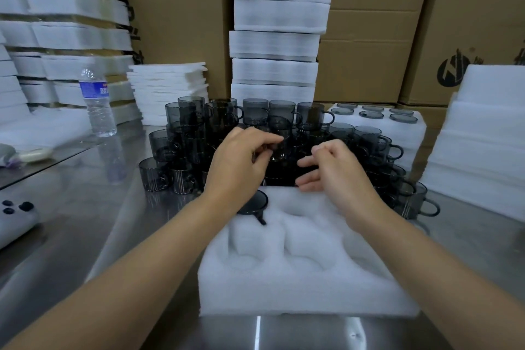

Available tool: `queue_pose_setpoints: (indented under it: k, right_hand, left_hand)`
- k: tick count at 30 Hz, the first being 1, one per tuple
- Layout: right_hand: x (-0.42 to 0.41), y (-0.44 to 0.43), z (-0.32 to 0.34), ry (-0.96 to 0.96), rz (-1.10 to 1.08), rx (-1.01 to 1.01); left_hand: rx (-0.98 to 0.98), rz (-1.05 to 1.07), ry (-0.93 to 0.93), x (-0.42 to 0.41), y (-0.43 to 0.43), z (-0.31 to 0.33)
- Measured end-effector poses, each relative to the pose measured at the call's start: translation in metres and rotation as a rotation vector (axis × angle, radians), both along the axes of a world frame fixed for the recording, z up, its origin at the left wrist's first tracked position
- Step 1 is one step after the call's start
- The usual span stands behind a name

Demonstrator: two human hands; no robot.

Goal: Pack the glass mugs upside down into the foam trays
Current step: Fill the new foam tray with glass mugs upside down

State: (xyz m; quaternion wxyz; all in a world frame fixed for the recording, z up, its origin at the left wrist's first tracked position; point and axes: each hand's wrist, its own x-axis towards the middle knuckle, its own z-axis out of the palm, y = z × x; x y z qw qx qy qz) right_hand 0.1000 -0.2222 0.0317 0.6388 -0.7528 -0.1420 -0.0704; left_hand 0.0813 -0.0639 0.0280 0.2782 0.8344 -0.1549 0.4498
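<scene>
A white foam tray [306, 261] lies on the steel table right in front of me. One smoky glass mug [253, 203] sits upside down in its back-left pocket; the other pockets I can see hold nothing. Behind the tray stands a crowd of stacked dark glass mugs [199, 133]. My left hand [241, 162] reaches into that crowd, its fingers and thumb curled round a mug [279, 150] in the middle. Just to the right of that mug hovers my right hand [338, 170], fingers relaxed and pointing left, holding nothing.
A filled foam tray [397, 133] with upside-down mugs sits back right. Tall foam stacks rise at centre back [275, 37], right [483, 136] and left [65, 37], with cardboard boxes behind. A water bottle [98, 102] and a grey device [14, 219] are on the left.
</scene>
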Motion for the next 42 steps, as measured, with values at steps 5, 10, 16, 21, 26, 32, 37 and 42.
queue_pose_setpoints:
  k: [5,10,16,21,26,32,37,42]
  right_hand:
    - [0.002,0.000,0.000,-0.019,-0.010,0.053]
    - [0.002,0.000,-0.001,0.003,0.044,0.102]
    - [0.003,-0.001,-0.003,-0.016,0.049,0.110]
    - [0.003,0.001,-0.004,-0.013,0.080,0.124]
    - [0.004,0.000,-0.001,-0.025,0.009,0.180]
    - [0.002,-0.004,0.003,-0.036,-0.063,0.193]
    - [-0.003,-0.003,0.005,-0.070,-0.065,0.169]
    - [-0.008,-0.002,0.007,-0.116,-0.032,0.175]
  left_hand:
    - [-0.060,-0.061,-0.099,-0.003,-0.001,-0.004]
    - [0.044,-0.081,-0.119,-0.007,0.002,-0.008]
    - [0.062,-0.088,-0.133,-0.007,0.002,-0.008]
    - [0.108,-0.103,-0.154,-0.007,0.001,-0.009]
    - [0.154,-0.107,-0.191,-0.006,0.002,-0.009]
    - [0.015,-0.194,-0.082,-0.008,0.002,-0.010]
    - [0.023,-0.229,0.031,-0.006,0.003,-0.010]
    - [0.068,-0.223,0.074,-0.004,0.003,-0.010]
